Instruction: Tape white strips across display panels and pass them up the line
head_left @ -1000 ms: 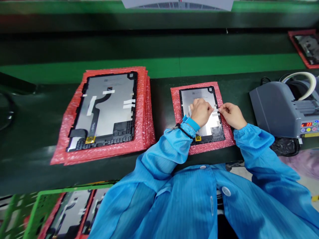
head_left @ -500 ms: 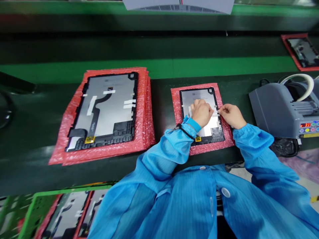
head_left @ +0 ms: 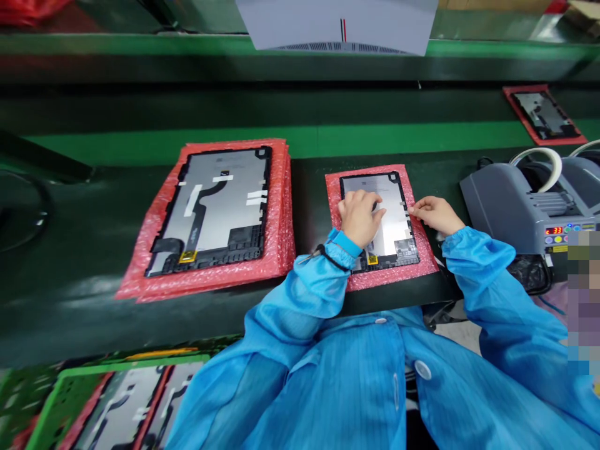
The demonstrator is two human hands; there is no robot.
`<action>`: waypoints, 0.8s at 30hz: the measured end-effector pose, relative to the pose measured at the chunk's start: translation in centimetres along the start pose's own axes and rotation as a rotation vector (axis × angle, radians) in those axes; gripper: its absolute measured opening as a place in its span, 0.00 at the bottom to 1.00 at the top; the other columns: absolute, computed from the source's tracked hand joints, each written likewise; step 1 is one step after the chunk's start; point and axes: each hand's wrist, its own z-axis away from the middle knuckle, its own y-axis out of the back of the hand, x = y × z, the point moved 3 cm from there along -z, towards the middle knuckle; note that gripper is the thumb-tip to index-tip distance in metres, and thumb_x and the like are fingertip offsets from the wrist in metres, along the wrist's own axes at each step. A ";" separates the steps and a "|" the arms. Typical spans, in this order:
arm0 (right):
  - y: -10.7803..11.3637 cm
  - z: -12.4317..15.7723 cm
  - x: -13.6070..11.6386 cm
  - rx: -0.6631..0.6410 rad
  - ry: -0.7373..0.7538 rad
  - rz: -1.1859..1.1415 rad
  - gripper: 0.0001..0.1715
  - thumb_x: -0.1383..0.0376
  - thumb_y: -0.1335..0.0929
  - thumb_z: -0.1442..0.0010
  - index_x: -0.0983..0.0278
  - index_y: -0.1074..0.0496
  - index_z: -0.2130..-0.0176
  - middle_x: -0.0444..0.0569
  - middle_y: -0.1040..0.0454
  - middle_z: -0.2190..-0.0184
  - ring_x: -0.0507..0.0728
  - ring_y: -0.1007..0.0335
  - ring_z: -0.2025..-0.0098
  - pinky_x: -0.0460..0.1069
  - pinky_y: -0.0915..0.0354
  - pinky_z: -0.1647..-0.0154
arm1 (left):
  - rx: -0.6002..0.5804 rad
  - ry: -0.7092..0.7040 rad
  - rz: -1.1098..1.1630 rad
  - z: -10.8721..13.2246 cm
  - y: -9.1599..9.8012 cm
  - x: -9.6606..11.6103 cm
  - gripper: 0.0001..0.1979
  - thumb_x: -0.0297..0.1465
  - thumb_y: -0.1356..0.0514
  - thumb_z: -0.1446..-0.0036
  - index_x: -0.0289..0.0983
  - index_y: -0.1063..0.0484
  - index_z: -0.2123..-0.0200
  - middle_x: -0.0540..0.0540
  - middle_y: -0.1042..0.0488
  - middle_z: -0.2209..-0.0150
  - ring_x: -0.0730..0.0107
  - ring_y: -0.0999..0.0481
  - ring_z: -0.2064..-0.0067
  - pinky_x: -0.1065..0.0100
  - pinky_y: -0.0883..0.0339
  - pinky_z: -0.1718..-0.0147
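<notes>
A tablet screen panel [head_left: 391, 206] with a silver back and black frame lies on a pink bubble-wrap bag [head_left: 334, 187] in front of me. My left hand [head_left: 360, 217] rests over the panel's left half, fingers bent and apart, covering part of the flex cable. A yellow sticker [head_left: 372, 260] shows below that hand. My right hand [head_left: 437, 214] is at the panel's right edge, thumb and forefinger pinched together. Whatever lies between those fingertips is too small to make out. Small white tape pieces sit along the right edge nearby.
Left of me lies a stack of pink bubble-wrap bags [head_left: 284, 219] topped by another panel [head_left: 220, 206]. A grey tape dispenser [head_left: 501, 200] stands at right. Another panel [head_left: 544, 112] lies farther back. A green crate [head_left: 51, 406] holding panels is at lower left.
My left hand has shifted left from the panel's middle, and its fingers have spread. The right hand stays pinched at the right edge. The camera view has tilted up slightly.
</notes>
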 end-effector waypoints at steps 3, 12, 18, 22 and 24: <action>0.0 -0.7 0.2 0.005 0.052 0.083 0.15 0.62 0.23 0.53 0.65 0.30 0.75 0.37 0.36 0.85 0.45 0.45 0.83 0.43 0.51 0.83 | 0.123 0.058 -0.031 2.6 1.3 -2.3 0.16 0.32 0.37 0.43 0.37 0.31 0.51 0.39 0.30 0.50 0.49 0.35 0.45 0.51 0.40 0.47; 1.0 -2.0 0.0 -0.061 -0.082 0.058 0.14 0.63 0.23 0.50 0.65 0.30 0.77 0.43 0.33 0.85 0.49 0.40 0.84 0.45 0.44 0.82 | 0.055 0.251 0.048 7.3 1.6 -8.2 0.18 0.40 0.40 0.41 0.32 0.28 0.55 0.39 0.24 0.63 0.57 0.23 0.57 0.60 0.30 0.55; 0.6 -2.1 -0.5 0.149 0.042 0.441 0.13 0.61 0.27 0.47 0.63 0.29 0.78 0.49 0.27 0.77 0.56 0.32 0.72 0.50 0.38 0.68 | -0.148 0.315 -0.055 5.8 1.7 -6.6 0.13 0.36 0.44 0.36 0.36 0.26 0.69 0.40 0.20 0.66 0.58 0.20 0.59 0.65 0.31 0.60; 0.1 -1.6 -1.4 0.224 0.171 0.389 0.11 0.67 0.31 0.48 0.61 0.33 0.79 0.49 0.27 0.77 0.57 0.31 0.70 0.50 0.37 0.64 | -0.126 0.289 -0.084 5.6 1.9 -5.7 0.10 0.33 0.44 0.37 0.36 0.27 0.69 0.39 0.20 0.63 0.56 0.21 0.57 0.64 0.32 0.58; 0.0 -1.0 -1.9 0.291 0.196 0.230 0.11 0.66 0.32 0.47 0.61 0.34 0.79 0.49 0.28 0.78 0.58 0.31 0.69 0.50 0.35 0.64 | -0.094 0.270 -0.093 5.8 1.9 -5.3 0.10 0.33 0.46 0.35 0.37 0.28 0.67 0.38 0.21 0.60 0.56 0.21 0.55 0.62 0.32 0.57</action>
